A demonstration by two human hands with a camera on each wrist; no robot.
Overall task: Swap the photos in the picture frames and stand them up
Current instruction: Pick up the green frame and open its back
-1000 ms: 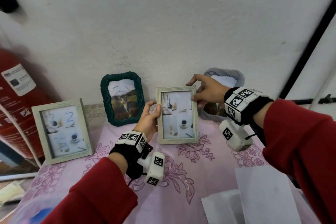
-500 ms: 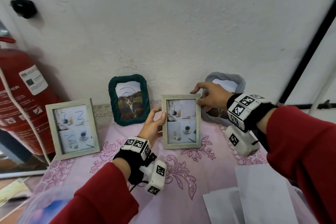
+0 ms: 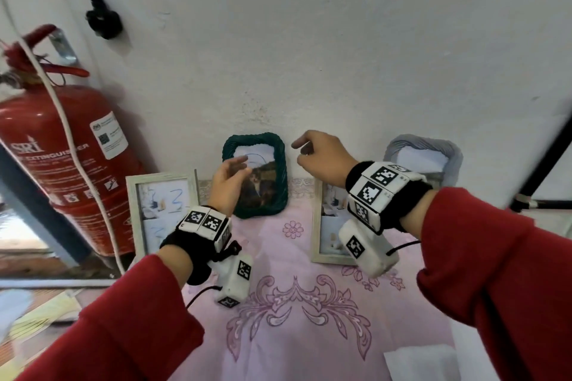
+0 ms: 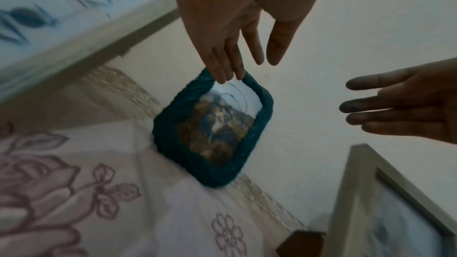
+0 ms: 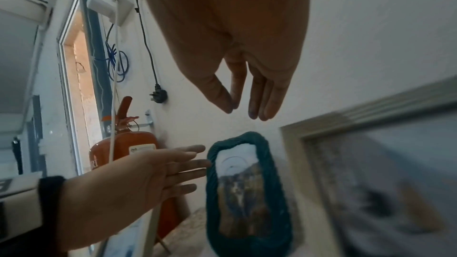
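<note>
A green woven frame [image 3: 269,195] with a cat photo leans upright against the wall. My left hand [image 3: 240,164] hovers open in front of its left side, fingers straight [image 4: 222,69], touching nothing. My right hand [image 3: 298,151] hangs just right of its top corner, fingers [image 5: 269,103] loose and empty. Two pale wooden frames stand on the cloth: one to the left [image 3: 161,210], one to the right [image 3: 325,226] half hidden behind my right wrist. A grey woven frame [image 3: 424,151] stands at the far right. The green frame [image 4: 215,130] [image 5: 247,192] shows in both wrist views.
A red fire extinguisher [image 3: 58,164] stands left of the table with a white cord across it. A black plug [image 3: 103,22] hangs on the wall. The pink floral tablecloth [image 3: 294,312] covers the table; white paper [image 3: 424,362] lies at its front right. A black pole [image 3: 538,161] slants at right.
Both hands have let go of the pale wooden frame, which stays standing. They have risen and moved left toward the green frame, fingers now spread and empty.
</note>
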